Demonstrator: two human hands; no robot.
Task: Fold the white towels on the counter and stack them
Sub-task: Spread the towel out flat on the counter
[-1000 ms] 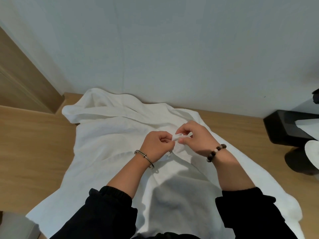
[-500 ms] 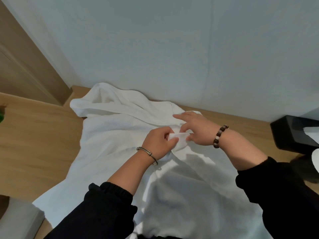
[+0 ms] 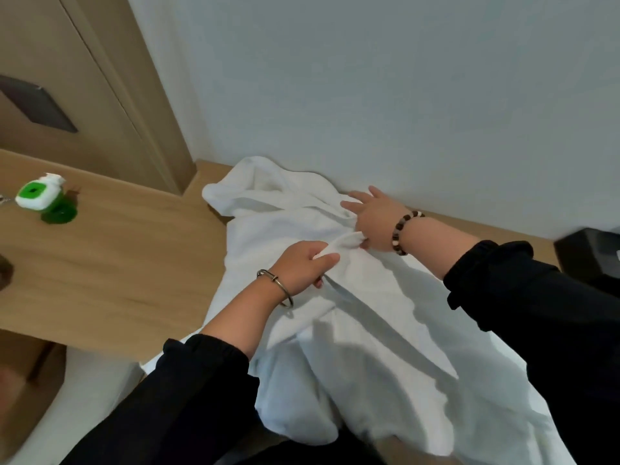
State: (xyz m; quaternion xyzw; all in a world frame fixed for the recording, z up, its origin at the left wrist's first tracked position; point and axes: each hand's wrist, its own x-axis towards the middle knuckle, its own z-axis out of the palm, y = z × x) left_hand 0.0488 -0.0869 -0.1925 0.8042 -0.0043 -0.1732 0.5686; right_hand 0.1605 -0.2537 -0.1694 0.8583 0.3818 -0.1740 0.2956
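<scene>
Mid-frame, the left hand [image 3: 302, 268] is pinching a raised fold of the white towel [image 3: 352, 330] on the counter [image 3: 117, 263]. The right hand [image 3: 372, 219] is pressing it, fingers spread flat.

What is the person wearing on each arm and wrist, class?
Both arms have black long sleeves with gathered cuffs. The left wrist bears a thin metal bangle; the right wrist bears a bracelet of dark brown and pale round beads.
</scene>
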